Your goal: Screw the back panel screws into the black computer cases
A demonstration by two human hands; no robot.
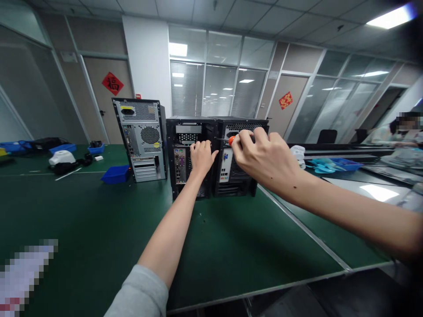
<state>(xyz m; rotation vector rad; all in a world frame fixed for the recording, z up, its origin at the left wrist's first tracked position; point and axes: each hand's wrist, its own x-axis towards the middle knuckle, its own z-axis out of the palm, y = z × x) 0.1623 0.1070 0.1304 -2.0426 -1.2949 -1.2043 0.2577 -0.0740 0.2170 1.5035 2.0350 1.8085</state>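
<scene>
Against the back panel of the black computer case in the middle rests my left hand. Its fingers reach up to the opening near the top and its thumb points away to the right. My right hand is closed around a screwdriver with an orange-red handle, most of which the fingers hide. The thin shaft points left, its tip near the right edge of the middle case. A second black computer case stands directly beside it, partly behind my right hand.
A silver-backed computer tower stands on the left, with a blue tray beside it. Blue bins and cables lie farther left on the green table. At right are light-blue items, a tray, and another person.
</scene>
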